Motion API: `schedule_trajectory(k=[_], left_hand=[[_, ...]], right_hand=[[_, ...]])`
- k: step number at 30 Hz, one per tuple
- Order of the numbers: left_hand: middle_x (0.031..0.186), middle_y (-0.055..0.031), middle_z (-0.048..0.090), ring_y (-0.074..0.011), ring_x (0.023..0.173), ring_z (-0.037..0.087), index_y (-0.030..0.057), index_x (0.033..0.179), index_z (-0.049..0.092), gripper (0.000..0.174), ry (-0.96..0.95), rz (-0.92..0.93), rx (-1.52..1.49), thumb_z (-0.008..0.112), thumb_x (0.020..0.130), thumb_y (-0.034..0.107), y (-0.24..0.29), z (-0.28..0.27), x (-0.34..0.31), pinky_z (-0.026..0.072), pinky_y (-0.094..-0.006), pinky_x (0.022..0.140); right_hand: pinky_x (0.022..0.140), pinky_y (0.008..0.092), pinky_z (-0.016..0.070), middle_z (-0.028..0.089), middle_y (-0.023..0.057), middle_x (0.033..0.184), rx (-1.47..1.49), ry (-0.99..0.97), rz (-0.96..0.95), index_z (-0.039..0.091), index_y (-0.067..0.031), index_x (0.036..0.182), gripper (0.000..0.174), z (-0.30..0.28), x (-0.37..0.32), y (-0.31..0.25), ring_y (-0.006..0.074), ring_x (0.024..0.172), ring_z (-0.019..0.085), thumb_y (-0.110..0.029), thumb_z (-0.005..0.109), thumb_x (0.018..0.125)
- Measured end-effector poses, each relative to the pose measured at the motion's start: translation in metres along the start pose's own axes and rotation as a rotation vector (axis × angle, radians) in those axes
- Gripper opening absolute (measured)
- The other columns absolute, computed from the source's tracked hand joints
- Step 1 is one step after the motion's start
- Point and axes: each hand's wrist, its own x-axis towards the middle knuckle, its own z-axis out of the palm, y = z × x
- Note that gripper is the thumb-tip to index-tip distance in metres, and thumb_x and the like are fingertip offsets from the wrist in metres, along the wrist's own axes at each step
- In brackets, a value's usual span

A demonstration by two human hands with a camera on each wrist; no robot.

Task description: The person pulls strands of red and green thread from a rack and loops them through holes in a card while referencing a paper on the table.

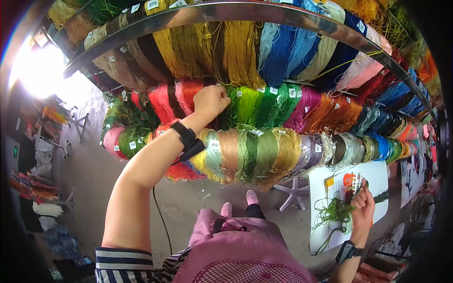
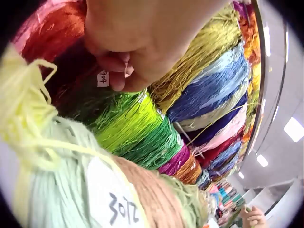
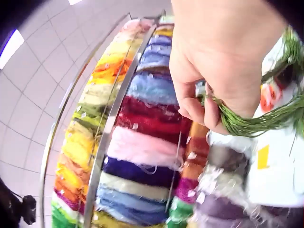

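Observation:
My left hand reaches into the middle row of the thread rack, between red and bright green skeins. In the left wrist view its fingers curl against a dark green thread skein, right by a white tag marked 904; the palm hides part of the grip. Low at the right, my right hand pinches a bundle of green thread between thumb and fingers. Loose tangled strands of that bundle hang beside the hand, over a white board.
Skeins in many colours hang in rows, with tags. A curved metal rail crosses above. Pale green and brown skeins form the lower row. A wheeled chair base stands on the floor behind it. A black cable hangs below the left arm.

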Motion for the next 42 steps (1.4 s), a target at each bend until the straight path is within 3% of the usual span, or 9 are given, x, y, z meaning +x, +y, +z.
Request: schedule_trajectory(k=[4,9,14,18,19,21,27,33,42], left_hand=[[0.062,-0.0128,0.064,-0.0254,0.056,0.062,0.0030,0.070,0.066,0.015,-0.146,-0.088,-0.318,0.069,0.073,0.017,-0.022,0.000,-0.002,0.0482,-0.0367,0.055],[0.059,0.0033,0.055,-0.0049,0.053,0.049,0.0034,0.068,0.060,0.014,-0.370,-0.237,-0.871,0.068,0.079,0.007,-0.009,-0.025,-0.032,0.0397,-0.0233,0.049],[0.062,0.0074,0.052,-0.0004,0.057,0.046,0.0041,0.071,0.059,0.010,-0.375,-0.212,-0.912,0.064,0.079,0.000,0.013,-0.037,-0.063,0.0355,-0.0189,0.051],[0.061,0.0000,0.061,-0.0070,0.055,0.053,0.0037,0.071,0.063,0.011,-0.419,0.119,-0.570,0.065,0.081,0.010,0.020,-0.040,-0.076,0.0448,-0.0241,0.053],[0.063,-0.0010,0.064,-0.0077,0.054,0.055,0.0037,0.075,0.065,0.012,-0.514,-0.029,-0.635,0.063,0.084,0.012,0.020,-0.047,-0.069,0.0462,-0.0246,0.052],[0.069,-0.0027,0.068,-0.0074,0.051,0.060,0.0029,0.089,0.068,0.018,-0.609,-0.239,-0.751,0.059,0.091,0.019,0.006,-0.047,-0.049,0.0492,-0.0261,0.047],[0.078,-0.0132,0.069,-0.0311,0.074,0.068,0.0034,0.095,0.067,0.026,-0.134,-0.050,-0.210,0.074,0.076,0.021,-0.003,-0.009,-0.009,0.0519,-0.0413,0.068],[0.074,-0.0095,0.068,-0.0244,0.070,0.067,0.0057,0.083,0.070,0.025,-0.067,-0.112,-0.011,0.077,0.075,0.028,0.000,0.007,0.000,0.0504,-0.0389,0.066],[0.072,-0.0049,0.070,-0.0151,0.057,0.065,0.0058,0.087,0.073,0.023,-0.230,-0.204,-0.279,0.073,0.081,0.028,-0.018,0.007,0.004,0.0503,-0.0305,0.057]], right_hand=[[0.043,0.0206,0.0239,0.033,-0.0047,0.060,-0.060,-0.325,0.124,0.053,-0.0065,0.129,0.031,0.067,0.025,0.047,0.0049,0.048,0.032,-0.017,0.049,0.100],[0.047,0.0199,0.0275,0.044,-0.0034,0.069,-0.237,-0.450,0.220,0.057,-0.0062,0.124,0.029,0.146,0.078,0.128,0.0063,0.056,0.039,-0.020,0.054,0.098],[0.066,0.0231,0.0415,0.060,-0.0004,0.096,-0.650,-0.511,0.131,0.057,-0.0029,0.122,0.033,0.237,0.118,0.218,0.0083,0.088,0.054,-0.023,0.060,0.095],[0.068,0.0262,0.0443,0.062,0.0025,0.093,-0.433,-0.549,0.264,0.058,-0.0012,0.115,0.028,0.256,0.180,0.271,0.0096,0.083,0.057,-0.018,0.063,0.093],[0.067,0.0265,0.0446,0.062,0.0028,0.090,-0.378,-0.614,0.301,0.058,-0.0012,0.113,0.026,0.259,0.186,0.274,0.0100,0.078,0.057,-0.017,0.064,0.093],[0.065,0.0254,0.0431,0.061,0.0020,0.087,-0.364,-0.577,0.299,0.058,-0.0018,0.110,0.023,0.255,0.188,0.273,0.0091,0.072,0.054,-0.015,0.064,0.093],[0.058,0.0214,0.0348,0.054,-0.0019,0.080,-0.533,-0.615,0.322,0.058,-0.0052,0.108,0.015,0.233,0.153,0.236,0.0050,0.062,0.042,-0.013,0.060,0.095],[0.056,0.0196,0.0293,0.049,-0.0066,0.077,-0.718,-0.259,0.261,0.056,-0.0075,0.113,0.017,0.172,0.059,0.165,0.0021,0.064,0.039,-0.010,0.058,0.096],[0.043,0.0213,0.0237,0.046,-0.0082,0.063,-0.928,0.360,0.080,0.065,-0.0060,0.091,0.005,-0.052,-0.041,0.015,0.0029,0.048,0.035,-0.011,0.065,0.090]])
